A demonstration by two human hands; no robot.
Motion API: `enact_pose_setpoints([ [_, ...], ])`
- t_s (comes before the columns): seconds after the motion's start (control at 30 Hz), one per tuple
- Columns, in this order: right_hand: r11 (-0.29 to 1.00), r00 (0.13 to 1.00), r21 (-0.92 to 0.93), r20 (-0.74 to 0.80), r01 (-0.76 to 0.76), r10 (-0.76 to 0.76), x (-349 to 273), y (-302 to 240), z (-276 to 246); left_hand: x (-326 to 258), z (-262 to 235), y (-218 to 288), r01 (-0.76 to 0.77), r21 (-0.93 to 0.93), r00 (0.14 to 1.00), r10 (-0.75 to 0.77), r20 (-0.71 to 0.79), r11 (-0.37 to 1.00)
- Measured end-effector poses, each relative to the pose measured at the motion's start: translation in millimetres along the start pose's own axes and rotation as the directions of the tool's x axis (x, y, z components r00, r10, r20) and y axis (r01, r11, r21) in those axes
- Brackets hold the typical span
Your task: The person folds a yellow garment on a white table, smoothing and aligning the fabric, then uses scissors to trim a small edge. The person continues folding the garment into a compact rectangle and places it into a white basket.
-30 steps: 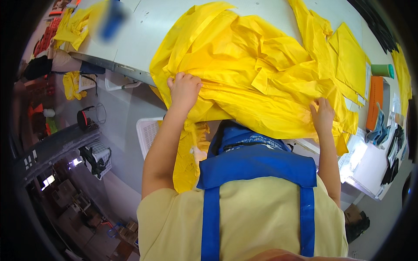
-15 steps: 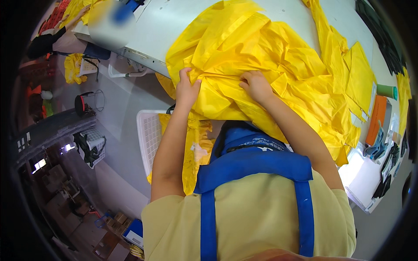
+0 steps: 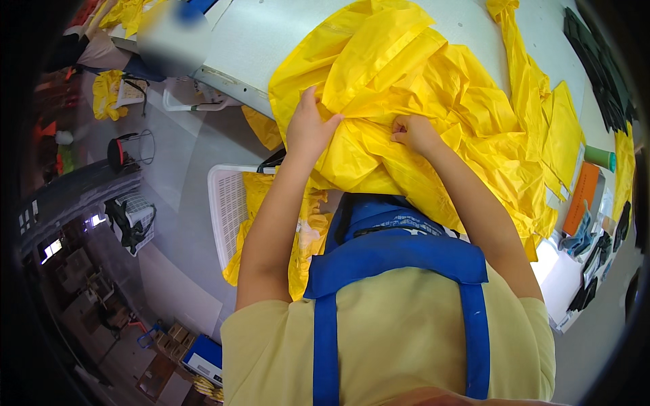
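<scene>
Both hands work the yellow fabric (image 3: 433, 88) heaped on the grey table (image 3: 271, 40): left hand (image 3: 308, 128) pinches a fold shut, right hand (image 3: 413, 132) is fisted into a crease. More yellow cloth hangs into the white basket (image 3: 227, 210) below. That slippery sheet could slide off the edge if the grip loosens.

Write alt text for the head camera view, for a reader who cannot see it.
Seen from above, a person's left hand and right hand grip a large crumpled sheet of yellow fabric spread over a pale worktable. The person wears a blue apron. A white basket holding more yellow material stands beside the table on the person's left.
</scene>
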State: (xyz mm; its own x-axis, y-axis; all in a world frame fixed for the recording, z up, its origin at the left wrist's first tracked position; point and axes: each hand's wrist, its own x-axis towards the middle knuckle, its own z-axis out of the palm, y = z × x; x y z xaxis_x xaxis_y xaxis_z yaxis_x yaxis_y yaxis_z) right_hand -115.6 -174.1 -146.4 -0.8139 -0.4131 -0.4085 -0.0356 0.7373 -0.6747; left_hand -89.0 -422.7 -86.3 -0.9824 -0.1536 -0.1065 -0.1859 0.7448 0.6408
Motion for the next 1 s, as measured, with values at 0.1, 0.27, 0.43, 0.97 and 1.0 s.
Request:
enact_pose_setpoints([
  [0.1, 0.998, 0.999, -0.053, 0.017, 0.029, -0.028, 3, 2, -3, 14, 8, 6, 0.004, -0.003, 1.0, -0.004, 0.017, 1.0],
  [0.27, 0.997, 0.999, -0.064, -0.005, 0.033, -0.034, 1, 0, -4, 25, 3, 2, 0.149, -0.409, 0.986, -0.103, 0.133, 0.9],
  [0.43, 0.992, 0.979, -0.072, -0.171, 0.101, -0.113, -14, -14, 0, 22, -6, 3, 0.342, -0.796, 0.933, -0.082, 0.35, 0.5],
  [0.97, 0.679, 0.66, -0.178, -0.161, 0.712, -0.734, -11, -107, 3, 13, -20, 1, 0.232, -0.777, 0.96, -0.008, 0.28, 0.586],
  [1.0, 0.695, 0.685, -0.152, -0.122, 0.703, -0.719, -16, -108, -2, 12, -20, -2, 0.251, -0.757, 0.957, -0.039, 0.286, 0.603],
])
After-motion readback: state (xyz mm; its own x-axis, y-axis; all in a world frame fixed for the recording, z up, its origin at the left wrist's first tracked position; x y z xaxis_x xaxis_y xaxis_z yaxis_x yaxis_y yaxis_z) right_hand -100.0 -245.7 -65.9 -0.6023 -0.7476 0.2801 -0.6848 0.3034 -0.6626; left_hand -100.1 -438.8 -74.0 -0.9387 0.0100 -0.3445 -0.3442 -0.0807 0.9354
